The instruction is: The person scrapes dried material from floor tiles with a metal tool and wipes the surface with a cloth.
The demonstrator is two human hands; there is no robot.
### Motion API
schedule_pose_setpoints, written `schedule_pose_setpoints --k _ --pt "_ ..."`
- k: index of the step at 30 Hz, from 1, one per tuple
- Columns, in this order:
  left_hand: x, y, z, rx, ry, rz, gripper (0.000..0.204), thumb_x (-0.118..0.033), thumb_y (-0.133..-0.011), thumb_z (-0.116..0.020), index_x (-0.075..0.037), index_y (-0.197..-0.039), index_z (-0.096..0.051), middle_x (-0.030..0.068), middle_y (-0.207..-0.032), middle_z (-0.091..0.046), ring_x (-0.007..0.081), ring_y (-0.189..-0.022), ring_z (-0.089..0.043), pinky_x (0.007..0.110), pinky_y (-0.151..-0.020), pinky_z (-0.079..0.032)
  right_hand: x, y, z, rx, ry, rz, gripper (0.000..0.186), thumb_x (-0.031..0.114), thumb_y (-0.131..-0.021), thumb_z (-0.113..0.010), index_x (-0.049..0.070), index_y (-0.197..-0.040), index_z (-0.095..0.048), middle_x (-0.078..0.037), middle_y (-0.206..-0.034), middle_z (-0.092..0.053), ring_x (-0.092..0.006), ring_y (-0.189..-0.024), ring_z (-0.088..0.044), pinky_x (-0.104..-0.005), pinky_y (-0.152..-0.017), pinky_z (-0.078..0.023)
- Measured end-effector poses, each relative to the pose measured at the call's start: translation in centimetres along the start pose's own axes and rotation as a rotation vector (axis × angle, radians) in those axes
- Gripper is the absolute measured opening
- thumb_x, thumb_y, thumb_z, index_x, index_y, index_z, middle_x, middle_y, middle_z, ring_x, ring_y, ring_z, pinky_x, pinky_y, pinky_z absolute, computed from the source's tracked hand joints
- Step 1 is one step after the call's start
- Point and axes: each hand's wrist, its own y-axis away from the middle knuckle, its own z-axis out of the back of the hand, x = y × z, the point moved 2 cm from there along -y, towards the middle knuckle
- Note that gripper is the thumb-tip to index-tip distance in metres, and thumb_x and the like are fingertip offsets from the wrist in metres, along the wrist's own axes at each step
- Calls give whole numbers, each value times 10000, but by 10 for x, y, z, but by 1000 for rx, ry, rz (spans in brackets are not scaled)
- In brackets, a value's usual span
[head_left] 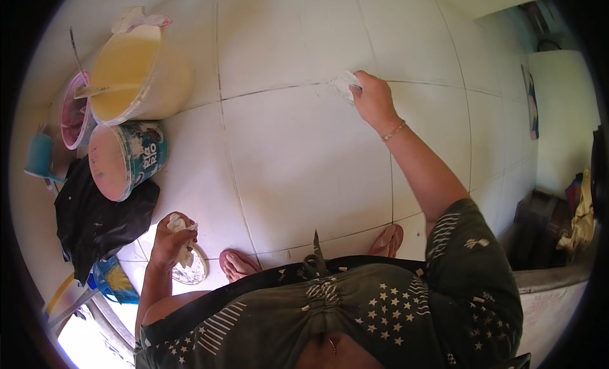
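Observation:
My right hand [373, 101], with a bracelet at the wrist, is closed on a crumpled white cloth [343, 85]. It presses the cloth against the white tiles [304, 159], where two dark joints meet. At the lower left, my left hand [166, 244] grips another whitish crumpled cloth [180, 227], partly hidden by the fingers. Just below that hand is a round dish [191, 271] smeared with white paste. Both my sandalled feet [237, 266] show at the lower edge of the tiles.
Along the left are a large cream bucket [166, 74] with a flat stick across its mouth, a pink-rimmed bucket [71, 112], a teal-labelled bucket [144, 154], a blue container [39, 154] and a black plastic bag [104, 213]. Dark furniture [542, 223] and golden cloth [578, 223] lie right.

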Motion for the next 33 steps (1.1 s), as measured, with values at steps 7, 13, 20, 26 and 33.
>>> schedule_pose_setpoints --k 7,13,20,26,33 --pt "-9 -11 -3 36 21 -17 161 43 -669 -641 -27 -778 -545 71 -665 -585 135 -539 -576 235 -463 -462 120 101 -98 604 -232 200 120 40 -721 -530 41 -840 -546 -202 -725 -574 -388 -719 -555 -463 -664 -447" --pt "5 -7 3 39 69 18 160 39 -674 -646 -31 -782 -551 74 -671 -590 138 -552 -580 232 -465 -455 92 -23 -73 128 -285 60 148 102 -738 -592 3 -845 -564 -206 -765 -604 -377 -760 -590 -462 -696 -458" --pt "-11 -20 1 79 89 -9 167 32 -678 -655 -25 -794 -550 76 -682 -592 141 -567 -581 239 -485 -457 165 99 -181 564 -460 481 146 186 -749 -556 64 -828 -571 -154 -791 -594 -324 -791 -590 -440 -706 -455" --pt "0 -14 10 26 61 37 170 34 -676 -654 -10 -799 -546 80 -692 -594 149 -592 -587 247 -516 -466 157 79 -74 761 -401 416 122 112 -760 -536 44 -858 -565 -157 -795 -586 -339 -752 -569 -423 -680 -454" --pt "-38 8 -4 -12 39 85 171 45 -662 -649 -10 -792 -552 79 -701 -603 145 -610 -593 248 -554 -474 135 25 11 190 -14 501 109 50 -714 -546 67 -822 -551 -93 -752 -522 -271 -683 -557 -365 -589 -463"
